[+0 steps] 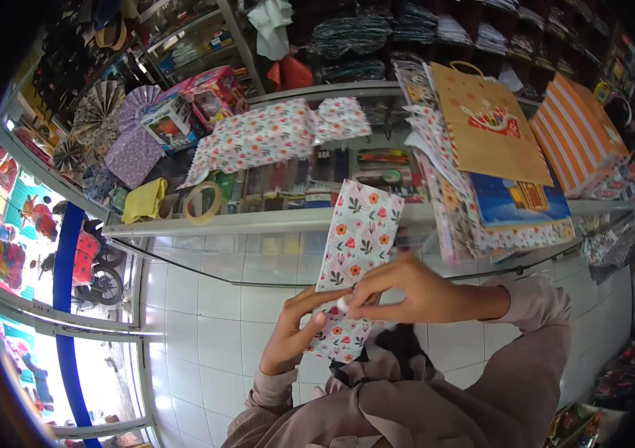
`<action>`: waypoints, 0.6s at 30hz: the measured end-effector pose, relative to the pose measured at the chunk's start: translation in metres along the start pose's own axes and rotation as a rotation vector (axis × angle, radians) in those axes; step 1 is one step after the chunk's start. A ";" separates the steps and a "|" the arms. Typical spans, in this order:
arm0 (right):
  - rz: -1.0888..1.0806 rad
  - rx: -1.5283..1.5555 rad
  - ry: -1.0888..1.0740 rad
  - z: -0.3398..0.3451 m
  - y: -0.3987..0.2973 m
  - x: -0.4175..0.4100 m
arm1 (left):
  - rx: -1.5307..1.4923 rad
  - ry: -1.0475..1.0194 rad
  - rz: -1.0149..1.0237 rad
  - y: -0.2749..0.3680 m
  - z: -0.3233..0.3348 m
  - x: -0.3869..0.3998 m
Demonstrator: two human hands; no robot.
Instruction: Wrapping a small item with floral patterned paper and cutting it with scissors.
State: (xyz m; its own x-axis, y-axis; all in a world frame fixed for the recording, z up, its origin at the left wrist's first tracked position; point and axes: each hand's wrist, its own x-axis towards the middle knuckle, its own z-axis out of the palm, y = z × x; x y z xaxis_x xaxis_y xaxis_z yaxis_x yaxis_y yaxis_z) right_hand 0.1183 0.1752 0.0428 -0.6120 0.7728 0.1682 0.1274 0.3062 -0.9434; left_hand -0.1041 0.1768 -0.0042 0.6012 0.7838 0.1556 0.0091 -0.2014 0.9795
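Note:
A long folded piece of floral wrapping paper (359,224) lies slantwise from the glass counter's front edge towards my body. My left hand (298,330) holds its lower part, the thumb on top and some fingers hidden beneath. Over the same part, my right hand (407,291) pinches a small white thing (343,304), too small to name, between thumb and fingers. On the counter behind lie a larger floral paper-wrapped piece (261,134) and a roll of tape (203,203).
The glass display counter (272,221) spans the view. Paper fans (99,112), toy boxes (174,123) and a yellow cloth (145,200) stand at its left. A brown gift bag (491,123), a striped orange bag (581,134) and stacked patterned paper (446,224) are at the right.

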 end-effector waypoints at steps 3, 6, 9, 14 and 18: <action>0.064 0.112 0.142 -0.022 -0.001 -0.054 | 0.042 0.047 0.025 0.000 0.049 0.003; 0.073 0.114 0.295 -0.043 0.010 -0.111 | 0.056 0.139 0.052 -0.005 0.099 0.010; 0.069 0.146 0.342 -0.066 0.014 -0.158 | 0.036 0.283 0.115 -0.002 0.169 0.024; 0.064 0.242 0.258 -0.101 0.012 -0.220 | 0.052 0.448 0.175 0.013 0.288 0.039; -0.007 0.317 0.316 -0.122 0.009 -0.262 | 0.149 0.518 0.159 0.026 0.348 0.053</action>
State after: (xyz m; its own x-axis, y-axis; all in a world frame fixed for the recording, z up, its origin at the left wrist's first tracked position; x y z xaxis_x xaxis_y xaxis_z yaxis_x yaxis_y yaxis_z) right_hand 0.3748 0.0431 0.0250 -0.3371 0.9183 0.2075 -0.1515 0.1646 -0.9747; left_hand 0.2063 0.0085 -0.0151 0.1341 0.9155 0.3793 0.0853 -0.3920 0.9160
